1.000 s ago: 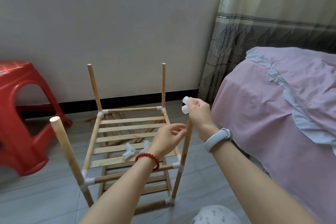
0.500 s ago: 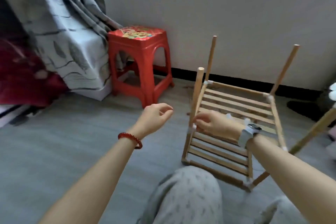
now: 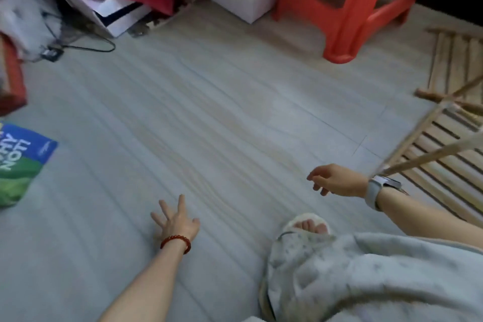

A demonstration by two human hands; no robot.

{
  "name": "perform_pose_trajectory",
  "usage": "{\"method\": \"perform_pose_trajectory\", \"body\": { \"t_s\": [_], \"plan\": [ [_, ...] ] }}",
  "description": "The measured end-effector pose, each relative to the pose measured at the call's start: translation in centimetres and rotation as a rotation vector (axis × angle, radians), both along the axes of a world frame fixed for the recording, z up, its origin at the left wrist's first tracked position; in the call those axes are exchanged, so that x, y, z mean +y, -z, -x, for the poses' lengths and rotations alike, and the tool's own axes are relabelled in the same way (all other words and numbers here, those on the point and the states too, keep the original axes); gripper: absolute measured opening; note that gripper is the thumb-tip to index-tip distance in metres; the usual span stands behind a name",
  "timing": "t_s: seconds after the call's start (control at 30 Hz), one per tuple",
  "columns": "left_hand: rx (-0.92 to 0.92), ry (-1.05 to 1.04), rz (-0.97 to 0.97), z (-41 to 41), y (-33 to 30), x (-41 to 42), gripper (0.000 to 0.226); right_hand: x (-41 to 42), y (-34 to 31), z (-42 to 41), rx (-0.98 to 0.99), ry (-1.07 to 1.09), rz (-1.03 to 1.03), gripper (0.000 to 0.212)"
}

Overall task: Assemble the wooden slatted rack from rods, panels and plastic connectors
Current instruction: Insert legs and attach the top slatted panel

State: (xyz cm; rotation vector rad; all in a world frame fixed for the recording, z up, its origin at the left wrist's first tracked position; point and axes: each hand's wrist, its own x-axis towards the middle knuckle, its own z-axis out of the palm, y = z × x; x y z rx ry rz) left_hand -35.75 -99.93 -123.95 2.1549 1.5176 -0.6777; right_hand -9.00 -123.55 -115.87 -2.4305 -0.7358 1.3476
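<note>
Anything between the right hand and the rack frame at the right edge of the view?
Nothing visible does. The right hand, empty with fingers loosely curled, hangs just left of the wooden rack; only bare floor shows nearby. The red stool stands farther back.

White capital letters stand upside down on the blue part of a blue-and-green bag (image 3: 19, 165) lying on the floor (image 3: 209, 112); blur leaves them unreadable

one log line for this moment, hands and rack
left hand: open, fingers spread over floor | right hand: open, empty | rack: at right edge, untouched
</note>
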Motion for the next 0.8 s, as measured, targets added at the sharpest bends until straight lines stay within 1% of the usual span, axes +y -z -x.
{"method": "perform_pose_trajectory", "body": {
  "t_s": [0.03,0.1,0.2,0.3,0.37,0.43,0.5,0.57,0.6,0.7,0.8],
  "plan": [
    [0.034,0.012,0.013,0.8,1.0,0.0,0.068,0.4,0.5,0.3,-0.007,-0.044,0.007,0.027],
    [0.071,0.064,-0.02,1.8,2.6,-0.2,0.061,1.0,1.2,0.5,-0.025,-0.096,0.025,0.028],
    [-0.021,0.084,-0.1,1.9,3.4,-0.9,0.044,1.2,1.2,0.7,-0.05,-0.104,0.032,0.029],
    [-0.135,0.089,-0.077,-0.4,2.8,-1.6,0.04,1.4,0.1,0.7,-0.098,-0.11,0.04,0.031],
    [-0.263,0.099,-0.031,-3.3,1.4,-2.1,0.04,1.5,-1.2,0.7,-0.129,-0.119,0.037,0.032],
    [-0.437,0.147,-0.011,-7.0,-0.9,-2.7,0.036,1.4,-3.3,0.7,-0.18,-0.129,0.041,0.033],
    [-0.616,0.188,-0.009,-10.8,-4.2,-3.8,0.029,1.2,-5.7,0.4,-0.258,-0.156,0.052,0.033],
    [-0.832,0.215,0.049,-14.2,-8.5,-5.4,0.02,0.5,-8.8,0.0,-0.344,-0.156,0.038,0.032],
    [-0.944,0.222,0.092,-15.9,-11.1,-6.4,0.016,0.1,-10.8,-0.4,-0.368,-0.131,0.012,0.032],
    [-1.187,0.251,0.214,-19.6,-18.4,-9.7,0.009,-1.4,-15.7,-1.3,-0.445,-0.044,-0.105,0.032],
    [-1.363,0.191,0.45,-22.1,-24.7,-12.9,0.009,-3.7,-19.6,-1.8,-0.567,0.065,-0.273,0.032]
  ]
}}
